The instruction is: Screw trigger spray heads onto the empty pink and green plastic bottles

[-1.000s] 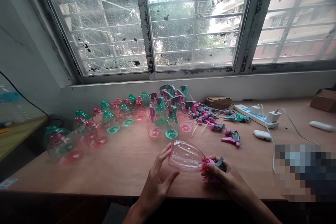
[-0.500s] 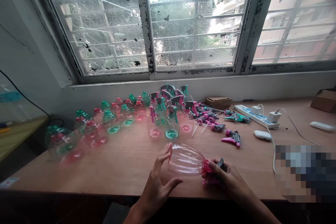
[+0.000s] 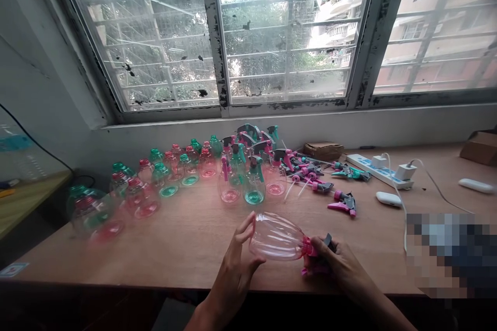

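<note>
A clear pink spray bottle [image 3: 275,238] lies sideways above the front of the table, its base to the left. My left hand [image 3: 235,264] cups that base, fingers at its upper edge and thumb at its lower edge. At the other end, my right hand [image 3: 337,264] is closed around the pink-and-grey trigger sprayer [image 3: 316,270] at the bottle's neck. The fingers of that hand hide most of the sprayer. Beyond my hands, several bottles fitted with sprayers, such as a green one [image 3: 254,186], stand upright.
Several pink and green bottles without sprayers [image 3: 145,199] stand at the left. Loose trigger sprayers [image 3: 344,204] lie in a pile right of centre. Behind them are a cardboard piece [image 3: 323,151] and a white power strip [image 3: 378,170] with cables. A white oblong object [image 3: 388,199] lies nearby.
My left thumb has moved up to the lower edge of the bottle's base, and the left fingers have curled more around it. The bottle has shifted very slightly right.
</note>
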Demonstrator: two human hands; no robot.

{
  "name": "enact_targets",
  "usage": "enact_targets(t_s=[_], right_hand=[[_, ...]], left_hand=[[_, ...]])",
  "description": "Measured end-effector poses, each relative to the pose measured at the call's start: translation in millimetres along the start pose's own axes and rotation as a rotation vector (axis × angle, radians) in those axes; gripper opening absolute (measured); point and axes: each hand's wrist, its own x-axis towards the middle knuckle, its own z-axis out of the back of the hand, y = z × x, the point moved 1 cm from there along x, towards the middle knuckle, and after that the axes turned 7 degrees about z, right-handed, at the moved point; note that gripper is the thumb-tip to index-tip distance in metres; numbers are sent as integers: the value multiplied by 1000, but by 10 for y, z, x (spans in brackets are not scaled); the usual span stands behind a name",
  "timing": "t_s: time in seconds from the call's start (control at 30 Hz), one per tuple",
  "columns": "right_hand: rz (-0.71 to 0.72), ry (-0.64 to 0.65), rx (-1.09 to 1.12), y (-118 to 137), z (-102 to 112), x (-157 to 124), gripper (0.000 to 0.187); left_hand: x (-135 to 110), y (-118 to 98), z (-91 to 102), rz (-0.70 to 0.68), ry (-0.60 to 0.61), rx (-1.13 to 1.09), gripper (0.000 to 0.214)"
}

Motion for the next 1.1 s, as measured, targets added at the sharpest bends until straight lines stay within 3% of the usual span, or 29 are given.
enact_targets(t_s=[0.13,0.27,0.43,0.6,0.67,0.77,0.9,0.97,1.1], right_hand=[[-33,-40,80,0,-1,1,64],[-45,-56,73,-24,15,6,65],[-53,-60,6,-6,-2,-5,63],[-183,-101,107,76,-34,-114,61],[-150,-143,38,119,-28,-196,58],[100,-138,-233,161,-67,-326,55],[350,-176,-484,166,-226,-428,41],[312,-140,-461,173,-288,-416,41],[83,40,-272,212,-283,-347,54]], left_hand=[[19,-6,-6,-38,-6,83,55],[22,-10,-7,-48,56,16,62],[-8,-1,-28,-103,26,-25,53],[-40,-80,46,-178,59,31,58],[-60,-130,86,-103,119,-49,56],[-90,-208,102,112,161,-362,55],[-112,-270,41,370,14,-616,62],[-110,-284,3,336,-36,-575,56],[-94,-314,-45,92,-59,-466,37]])
